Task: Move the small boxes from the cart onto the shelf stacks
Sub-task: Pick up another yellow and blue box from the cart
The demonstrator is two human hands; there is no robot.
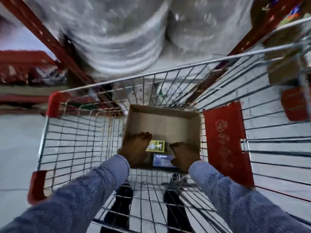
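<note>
Both my hands reach down into an open cardboard carton point(168, 121) that sits in a wire shopping cart point(70, 137). At the carton's bottom lie a small yellow-green box point(157, 145) and a small blue box point(162, 160) in front of it. My left hand point(135, 147) rests flat, its fingers against the left side of the yellow-green box. My right hand point(184, 156) lies at the right end of the blue box, fingers curled downward. The frame is blurred, and whether either hand grips a box is hidden.
Red shelf uprights point(43, 36) frame large plastic-wrapped bundles point(117, 39) ahead of the cart. A red panel point(225, 140) hangs on the cart's right wall. Packaged goods point(25, 71) lie on a low shelf at left, brown cartons point(284, 68) at right. Grey floor surrounds the cart.
</note>
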